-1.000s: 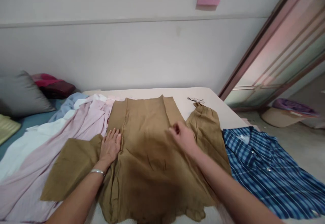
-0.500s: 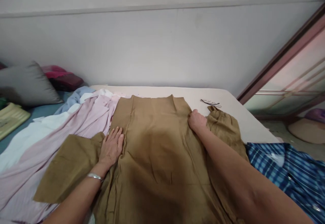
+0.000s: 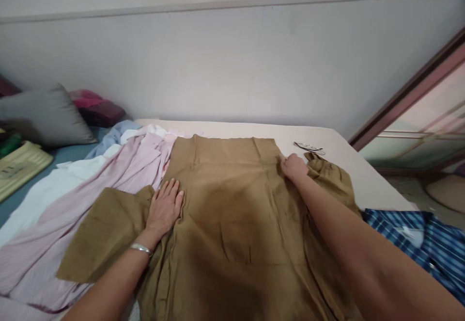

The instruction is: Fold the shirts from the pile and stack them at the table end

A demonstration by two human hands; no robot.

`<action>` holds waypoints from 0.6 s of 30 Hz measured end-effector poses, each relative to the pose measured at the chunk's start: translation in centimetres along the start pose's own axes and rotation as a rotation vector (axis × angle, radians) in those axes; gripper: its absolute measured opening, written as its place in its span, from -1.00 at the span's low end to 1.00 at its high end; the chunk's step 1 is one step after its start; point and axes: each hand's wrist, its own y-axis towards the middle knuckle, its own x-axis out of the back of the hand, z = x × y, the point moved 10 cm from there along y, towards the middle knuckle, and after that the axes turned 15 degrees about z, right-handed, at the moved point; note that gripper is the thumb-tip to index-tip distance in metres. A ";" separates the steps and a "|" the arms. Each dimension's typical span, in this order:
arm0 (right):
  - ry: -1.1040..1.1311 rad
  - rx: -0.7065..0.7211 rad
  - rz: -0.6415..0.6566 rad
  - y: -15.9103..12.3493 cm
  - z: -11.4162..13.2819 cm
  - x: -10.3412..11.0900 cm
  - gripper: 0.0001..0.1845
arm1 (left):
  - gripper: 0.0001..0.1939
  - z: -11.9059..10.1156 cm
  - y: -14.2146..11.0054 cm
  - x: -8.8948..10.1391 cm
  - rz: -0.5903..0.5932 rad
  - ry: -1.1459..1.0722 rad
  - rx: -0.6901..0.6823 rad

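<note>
Spreading the garment [image 3: 232, 190] on the tabletop [image 3: 358, 166], I rest my left hand [image 3: 165, 207] flat, fingers extended; my right hand [image 3: 294, 167], since moved to its right edge, seems to pinch cloth, leaving the front wider, flatter.

one bare left hand [image 3: 166, 208] and one bare right hand [image 3: 295, 167] (two in all), one silver-coloured bracelet [image 3: 141, 248], one brown cloth garment [image 3: 232, 185], one blue plaid collared shirt [image 3: 449, 249], one grey fabric cushion [image 3: 51, 117], one pair of thin-framed glasses [image 3: 308, 147].
</note>
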 end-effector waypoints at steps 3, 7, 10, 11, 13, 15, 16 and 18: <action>-0.042 -0.002 -0.021 1.2 0.5 0.1 -0.55 | -0.39 0.0 0.0 -0.1 0.001 0.022 -0.006; -0.097 0.016 -0.048 0.8 1.1 0.7 -0.58 | -0.41 -0.1 0.0 -0.2 0.001 0.032 0.001; -0.180 0.121 -0.126 -3.5 3.0 1.6 -0.51 | -0.40 -0.2 0.0 0.0 0.006 0.026 0.006; -0.222 0.201 -0.166 -5.9 4.0 1.6 -0.48 | -0.39 -0.2 0.0 0.0 0.007 0.023 0.010; -0.284 0.417 -0.172 -11.6 6.1 0.1 -0.42 | -0.39 -0.2 0.0 0.1 0.010 0.021 0.016; -0.308 0.635 -0.138 -17.3 7.2 -2.7 -0.36 | -0.38 -0.2 0.0 0.0 0.016 0.024 0.018; -0.323 0.721 -0.110 -19.6 7.2 -4.3 -0.32 | -0.38 -0.2 0.0 0.0 0.020 0.027 0.018; -0.330 0.798 -0.054 -22.2 6.4 -7.0 -0.25 | -0.36 -0.1 0.0 -0.1 0.027 0.034 0.021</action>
